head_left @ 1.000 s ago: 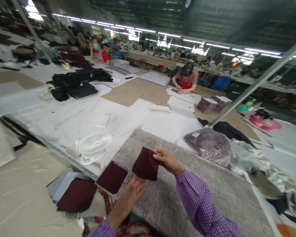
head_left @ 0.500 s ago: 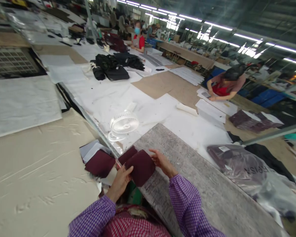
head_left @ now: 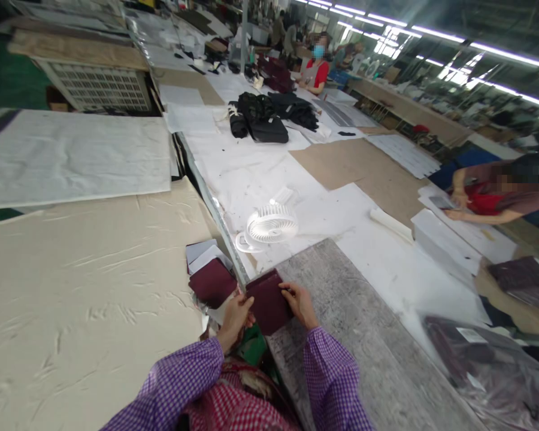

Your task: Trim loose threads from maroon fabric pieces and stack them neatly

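A maroon fabric piece (head_left: 269, 308) lies at the near left corner of the grey mottled board (head_left: 341, 299), on top of another maroon piece whose far edge shows. My left hand (head_left: 236, 318) pinches its left edge between thumb and fingers. At the upper right edge, my right hand (head_left: 300, 302) has thumb and fingertips closed on the cloth. Left of my hands, a small pile of maroon panels (head_left: 213, 282) with pale grey pieces rests on the cream cloth (head_left: 94, 299).
A white fan (head_left: 272, 226) lies on the white-covered table beyond the board. Dark bundles (head_left: 263, 117) sit farther back. Plastic-wrapped maroon goods (head_left: 489, 359) are at the right. One co-worker (head_left: 498, 188) leans over papers at right; another person (head_left: 314, 69) stands far back.
My view has swung left. The maroon piece now lies over the one beneath it, nearly lined up. My right hand, loosely open before, has closed on its edge.
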`<act>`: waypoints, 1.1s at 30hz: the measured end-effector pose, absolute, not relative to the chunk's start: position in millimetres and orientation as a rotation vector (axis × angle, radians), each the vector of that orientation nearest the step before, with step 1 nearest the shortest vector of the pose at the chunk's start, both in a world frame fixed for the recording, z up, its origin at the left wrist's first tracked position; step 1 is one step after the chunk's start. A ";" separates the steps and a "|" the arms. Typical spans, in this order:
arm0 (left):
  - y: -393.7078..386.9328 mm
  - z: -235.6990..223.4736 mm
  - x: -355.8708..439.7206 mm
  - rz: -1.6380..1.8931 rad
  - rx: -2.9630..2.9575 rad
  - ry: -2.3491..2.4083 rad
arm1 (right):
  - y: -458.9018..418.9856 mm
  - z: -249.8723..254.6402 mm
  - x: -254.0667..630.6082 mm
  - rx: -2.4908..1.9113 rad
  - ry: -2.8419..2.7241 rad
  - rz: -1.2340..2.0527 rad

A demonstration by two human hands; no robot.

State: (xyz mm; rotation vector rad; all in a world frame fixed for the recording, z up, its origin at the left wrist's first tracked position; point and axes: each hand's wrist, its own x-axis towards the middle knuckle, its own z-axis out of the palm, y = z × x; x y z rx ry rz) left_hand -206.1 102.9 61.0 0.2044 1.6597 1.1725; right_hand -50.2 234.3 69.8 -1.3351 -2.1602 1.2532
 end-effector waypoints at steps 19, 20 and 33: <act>120.1 56.0 -208.2 0.993 0.295 1.864 | 247.8 48.4 -57.2 -1.344 -2.301 1.018; 120.5 56.2 -208.2 0.989 0.292 1.870 | 247.8 48.9 -57.5 -1.350 -2.306 1.013; 121.5 50.1 -208.4 0.998 0.253 1.857 | 245.6 50.1 -59.6 -1.353 -2.370 0.980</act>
